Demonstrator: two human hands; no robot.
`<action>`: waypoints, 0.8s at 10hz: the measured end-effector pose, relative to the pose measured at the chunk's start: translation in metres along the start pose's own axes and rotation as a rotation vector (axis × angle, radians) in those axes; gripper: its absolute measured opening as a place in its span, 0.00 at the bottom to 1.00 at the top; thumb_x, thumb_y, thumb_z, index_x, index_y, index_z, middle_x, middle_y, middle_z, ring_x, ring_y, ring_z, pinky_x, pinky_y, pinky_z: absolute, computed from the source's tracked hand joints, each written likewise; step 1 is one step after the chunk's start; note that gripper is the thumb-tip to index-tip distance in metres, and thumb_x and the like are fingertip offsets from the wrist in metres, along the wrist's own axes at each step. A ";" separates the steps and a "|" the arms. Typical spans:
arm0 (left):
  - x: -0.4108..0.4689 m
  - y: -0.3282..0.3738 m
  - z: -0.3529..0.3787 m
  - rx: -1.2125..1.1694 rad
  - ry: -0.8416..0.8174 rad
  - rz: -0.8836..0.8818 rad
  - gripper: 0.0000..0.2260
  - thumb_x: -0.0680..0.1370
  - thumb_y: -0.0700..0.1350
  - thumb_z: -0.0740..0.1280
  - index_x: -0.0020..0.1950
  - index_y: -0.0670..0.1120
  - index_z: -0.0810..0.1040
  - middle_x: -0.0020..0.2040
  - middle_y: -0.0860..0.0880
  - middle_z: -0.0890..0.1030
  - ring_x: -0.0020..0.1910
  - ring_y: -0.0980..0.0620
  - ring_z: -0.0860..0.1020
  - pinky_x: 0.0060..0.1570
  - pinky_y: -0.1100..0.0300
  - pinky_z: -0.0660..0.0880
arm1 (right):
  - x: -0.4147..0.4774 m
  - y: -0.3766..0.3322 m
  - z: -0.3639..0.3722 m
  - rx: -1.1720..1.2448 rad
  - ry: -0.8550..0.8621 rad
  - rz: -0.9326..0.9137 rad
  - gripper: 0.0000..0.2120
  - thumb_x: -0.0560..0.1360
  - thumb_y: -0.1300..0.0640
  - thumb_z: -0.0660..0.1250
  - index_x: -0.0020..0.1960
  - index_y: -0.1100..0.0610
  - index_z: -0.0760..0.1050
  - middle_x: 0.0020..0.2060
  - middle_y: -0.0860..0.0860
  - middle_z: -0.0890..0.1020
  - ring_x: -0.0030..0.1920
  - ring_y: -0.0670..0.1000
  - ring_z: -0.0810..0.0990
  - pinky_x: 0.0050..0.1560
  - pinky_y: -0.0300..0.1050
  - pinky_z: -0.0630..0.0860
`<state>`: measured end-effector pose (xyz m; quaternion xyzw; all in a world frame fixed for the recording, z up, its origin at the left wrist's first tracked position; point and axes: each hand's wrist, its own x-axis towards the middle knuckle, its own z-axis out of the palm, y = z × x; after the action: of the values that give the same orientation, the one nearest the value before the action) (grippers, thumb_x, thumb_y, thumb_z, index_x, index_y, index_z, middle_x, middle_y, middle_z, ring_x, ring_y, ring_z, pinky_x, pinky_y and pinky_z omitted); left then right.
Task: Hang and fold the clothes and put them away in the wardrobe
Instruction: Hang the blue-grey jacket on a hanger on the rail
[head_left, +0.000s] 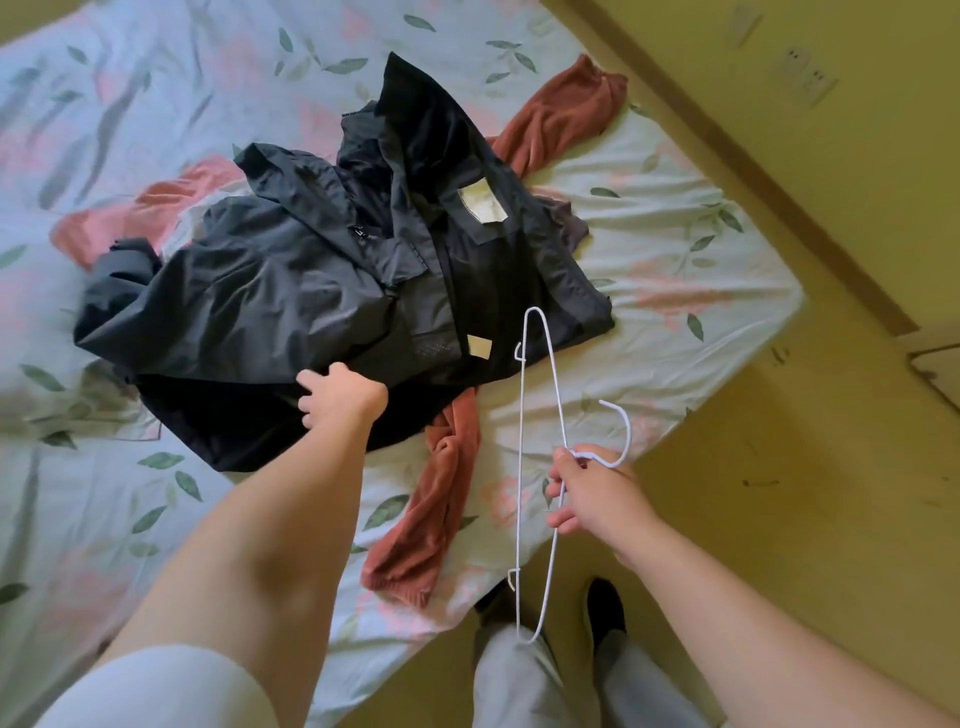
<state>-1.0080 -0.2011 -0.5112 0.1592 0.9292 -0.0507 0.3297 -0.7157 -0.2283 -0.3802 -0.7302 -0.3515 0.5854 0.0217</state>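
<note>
A black jacket (332, 291) lies crumpled in the middle of the bed, with pale labels showing on its inside. My left hand (340, 395) grips its near hem, fingers curled into the fabric. A rust-red garment (431, 499) lies under the jacket, one part trailing toward me and another (566, 114) stretching to the far right. My right hand (589, 493) holds a white wire hanger (524, 415) by the neck below its hook, above the bed's near corner.
The bed (675, 270) has a pale floral sheet, and its corner points right. A pink cloth (130, 218) lies at the left beside the jacket. Yellow floor (779, 493) runs to the right, with a wall and sockets (802, 75) beyond. My legs and feet (602, 613) stand at the bed's edge.
</note>
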 end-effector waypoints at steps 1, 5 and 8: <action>0.011 0.000 0.004 -0.523 -0.097 -0.230 0.27 0.72 0.45 0.73 0.68 0.40 0.70 0.69 0.39 0.69 0.60 0.38 0.74 0.57 0.44 0.78 | 0.004 0.006 -0.006 -0.009 -0.010 -0.016 0.14 0.84 0.51 0.61 0.51 0.61 0.78 0.45 0.61 0.83 0.32 0.56 0.79 0.30 0.44 0.76; 0.032 -0.016 0.019 -1.072 -0.314 -0.182 0.22 0.82 0.50 0.67 0.72 0.41 0.72 0.69 0.42 0.78 0.65 0.45 0.79 0.61 0.53 0.78 | 0.010 0.021 -0.018 -0.085 -0.006 -0.067 0.14 0.84 0.50 0.61 0.50 0.59 0.78 0.46 0.62 0.83 0.33 0.56 0.82 0.37 0.50 0.82; 0.058 -0.002 0.019 -1.006 -0.380 -0.279 0.21 0.81 0.52 0.69 0.72 0.48 0.71 0.62 0.50 0.79 0.45 0.51 0.81 0.41 0.59 0.78 | 0.019 0.023 -0.005 -0.034 0.001 -0.123 0.12 0.83 0.51 0.62 0.49 0.57 0.79 0.43 0.58 0.83 0.30 0.53 0.82 0.31 0.44 0.80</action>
<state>-1.0399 -0.1916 -0.5624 -0.1543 0.7752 0.3285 0.5170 -0.6987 -0.2337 -0.4049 -0.7079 -0.4057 0.5764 0.0456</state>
